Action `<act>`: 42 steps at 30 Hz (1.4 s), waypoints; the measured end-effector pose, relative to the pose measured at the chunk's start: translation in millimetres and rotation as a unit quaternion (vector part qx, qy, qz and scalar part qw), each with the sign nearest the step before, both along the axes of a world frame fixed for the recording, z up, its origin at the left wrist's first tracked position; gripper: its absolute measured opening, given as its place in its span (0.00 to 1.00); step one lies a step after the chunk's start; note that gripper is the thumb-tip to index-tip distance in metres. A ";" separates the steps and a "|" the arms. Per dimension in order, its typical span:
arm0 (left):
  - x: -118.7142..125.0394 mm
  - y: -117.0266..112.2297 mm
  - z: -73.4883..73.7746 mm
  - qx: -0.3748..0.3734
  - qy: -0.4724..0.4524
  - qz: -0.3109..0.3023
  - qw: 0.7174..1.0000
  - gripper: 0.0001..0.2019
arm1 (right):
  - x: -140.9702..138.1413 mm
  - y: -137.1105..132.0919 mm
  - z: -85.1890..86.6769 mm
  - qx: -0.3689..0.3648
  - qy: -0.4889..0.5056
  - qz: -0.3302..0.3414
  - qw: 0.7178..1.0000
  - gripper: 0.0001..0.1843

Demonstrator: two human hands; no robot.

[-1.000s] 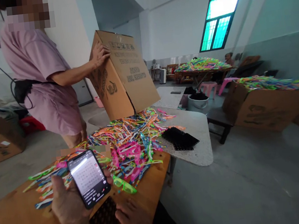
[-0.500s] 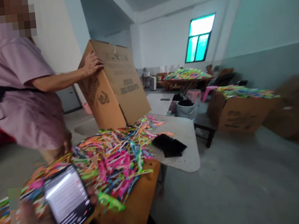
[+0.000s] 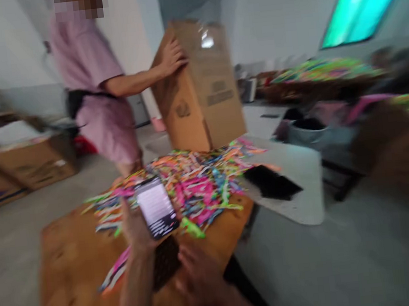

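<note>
Nearest, the right hand [image 3: 201, 275] is low over the wooden table [image 3: 68, 284], just beside a dark panel [image 3: 166, 261]; it is blurred, so I cannot tell whether its fingers are spread or closed, or whether they touch the panel. The left hand [image 3: 135, 231] grips the phone [image 3: 157, 206] from beneath, thumb along one edge and fingers round the other, lit screen facing up, above the table's middle. A few pink and white strips [image 3: 116, 271] lie on the wood beside the left forearm. The step in hand seems to be viewing the phone, with the bright pieces left alone; using the left hand on them would call for freeing it of the phone first, while the right would need only a short reach to the green piece [image 3: 193, 228] at the near edge of the pile [image 3: 197, 188]. Beyond, the pile spreads onto a grey table [image 3: 309, 176], where black sheets [image 3: 271, 183] lie. Behind it a co-worker's hand [image 3: 173, 56] presses against a tilted carton [image 3: 221, 107], its lower edge at the pieces. Farther off are a bucket [image 3: 308, 135] and another bright heap [image 3: 323, 70].
</note>
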State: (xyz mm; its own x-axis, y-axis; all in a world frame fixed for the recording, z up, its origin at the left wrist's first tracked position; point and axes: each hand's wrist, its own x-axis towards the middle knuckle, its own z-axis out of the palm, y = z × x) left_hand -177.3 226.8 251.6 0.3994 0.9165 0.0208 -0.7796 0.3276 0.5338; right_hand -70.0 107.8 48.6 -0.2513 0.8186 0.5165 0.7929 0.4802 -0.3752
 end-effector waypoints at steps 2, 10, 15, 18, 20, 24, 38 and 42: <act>-21.0 -13.5 -4.8 -0.013 0.029 0.031 0.999 0.42 | 0.2 -3.9 -0.7 -0.027 0.009 0.030 0.999 0.31; -16.7 -7.1 -11.4 -0.005 0.023 -0.041 0.999 0.50 | 11.5 -1.0 7.4 -0.007 0.001 0.066 0.998 0.32; -20.7 -7.2 -13.9 -0.002 -0.001 -0.062 0.998 0.51 | 10.8 -1.1 8.2 -0.018 -0.005 0.070 0.997 0.32; -22.0 -5.9 -14.5 -0.007 -0.012 -0.066 0.998 0.52 | 11.5 -0.6 8.9 -0.012 -0.009 0.074 0.997 0.32; -22.5 -5.7 -14.2 -0.003 -0.019 -0.070 0.997 0.52 | 12.0 -0.6 9.4 -0.017 -0.017 0.077 0.997 0.32; -22.7 -6.7 -12.4 0.002 -0.018 -0.060 0.998 0.52 | 11.7 -0.3 11.6 -0.033 -0.041 0.097 0.994 0.34; -25.4 -7.7 -13.7 0.009 -0.010 -0.049 0.999 0.52 | 10.0 0.4 7.5 -0.010 -0.053 0.083 0.995 0.31; -24.7 -9.4 -9.1 -0.004 -0.009 -0.039 0.999 0.51 | 10.5 -0.2 6.6 -0.015 -0.044 0.080 0.996 0.31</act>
State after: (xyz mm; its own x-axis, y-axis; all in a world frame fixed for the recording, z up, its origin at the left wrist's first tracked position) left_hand -202.0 217.4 242.4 0.4700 0.8824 0.0210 -0.7609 0.3930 0.5162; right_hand -59.5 107.7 55.2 -0.4238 0.7793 0.4617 0.7375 0.5928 -0.3236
